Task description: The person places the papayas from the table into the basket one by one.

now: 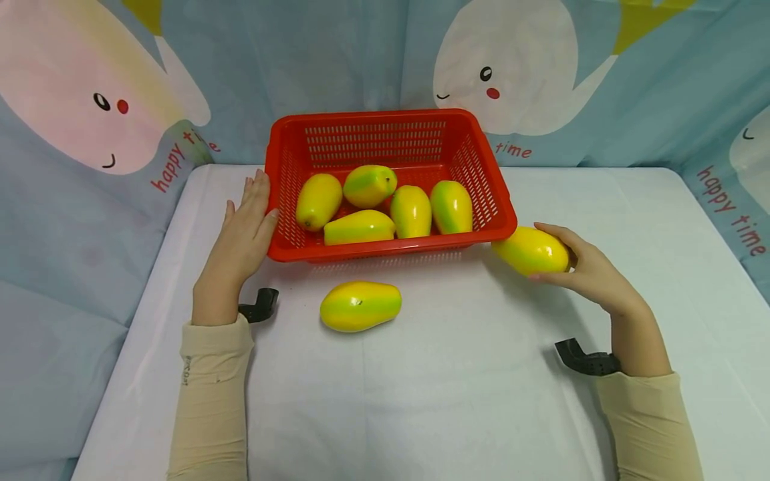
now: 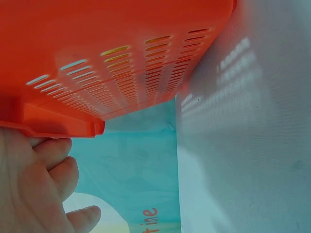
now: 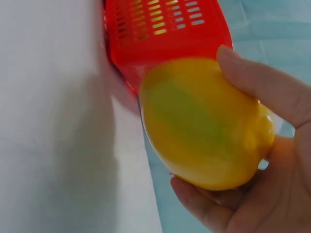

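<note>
My right hand (image 1: pixel 592 270) grips a glossy yellow papaya (image 1: pixel 532 252) with a green patch, thumb on one side and fingers on the other. In the right wrist view this papaya (image 3: pixel 204 126) hangs above the table, close to the basket's corner. The red slotted basket (image 1: pixel 391 248) holds several similar papayas (image 1: pixel 411 212). My left hand (image 1: pixel 240 230) lies against the basket's left rim with its fingers extended; in the left wrist view the fingers (image 2: pixel 63 177) meet the rim's underside. Another papaya (image 1: pixel 361 306) lies on its side on the table before the basket.
A white cloth covers the table (image 1: pixel 421 401). Behind the basket hangs a light blue curtain (image 1: pixel 337 60) printed with cartoon whales, which also runs along the left and right sides. Black curved mounts (image 1: pixel 583 359) stick out from both wrists.
</note>
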Available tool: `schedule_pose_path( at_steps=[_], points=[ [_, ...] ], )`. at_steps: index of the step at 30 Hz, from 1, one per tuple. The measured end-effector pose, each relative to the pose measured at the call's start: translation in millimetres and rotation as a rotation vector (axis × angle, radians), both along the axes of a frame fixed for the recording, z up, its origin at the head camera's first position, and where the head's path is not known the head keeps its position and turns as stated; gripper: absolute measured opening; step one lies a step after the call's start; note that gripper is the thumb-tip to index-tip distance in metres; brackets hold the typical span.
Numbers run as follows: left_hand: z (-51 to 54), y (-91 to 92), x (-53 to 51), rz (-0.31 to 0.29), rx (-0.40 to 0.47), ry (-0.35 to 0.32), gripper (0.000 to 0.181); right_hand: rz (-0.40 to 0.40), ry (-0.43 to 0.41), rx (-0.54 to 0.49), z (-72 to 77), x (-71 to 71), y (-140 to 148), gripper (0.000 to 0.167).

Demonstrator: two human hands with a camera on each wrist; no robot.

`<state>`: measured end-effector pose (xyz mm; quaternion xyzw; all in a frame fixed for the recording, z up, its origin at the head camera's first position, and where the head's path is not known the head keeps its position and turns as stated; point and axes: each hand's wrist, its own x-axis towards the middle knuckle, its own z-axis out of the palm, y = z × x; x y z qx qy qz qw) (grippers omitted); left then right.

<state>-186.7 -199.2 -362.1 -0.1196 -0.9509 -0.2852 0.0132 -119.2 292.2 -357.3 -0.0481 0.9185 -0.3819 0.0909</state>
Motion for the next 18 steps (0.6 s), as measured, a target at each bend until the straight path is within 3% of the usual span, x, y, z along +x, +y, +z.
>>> schedule_pose_path(
  at_steps=[6, 13, 18],
  points=[
    [0.8, -1.6, 0.4, 0.003, 0.005, 0.006, 0.061, -0.036, 0.03, -0.021, 1.7, -3.0, 3.7, 0.077],
    [-0.5, -1.2, -0.8, -0.018, 0.018, 0.013, 0.06, -0.143, 0.05, -0.026, 4.2, -3.8, 7.2, 0.079],
    [-0.1, -0.2, 0.4, -0.01, 0.012, 0.007, 0.06, -0.163, 0.076, -0.046, 8.3, -6.6, 9.9, 0.078]
  ],
)
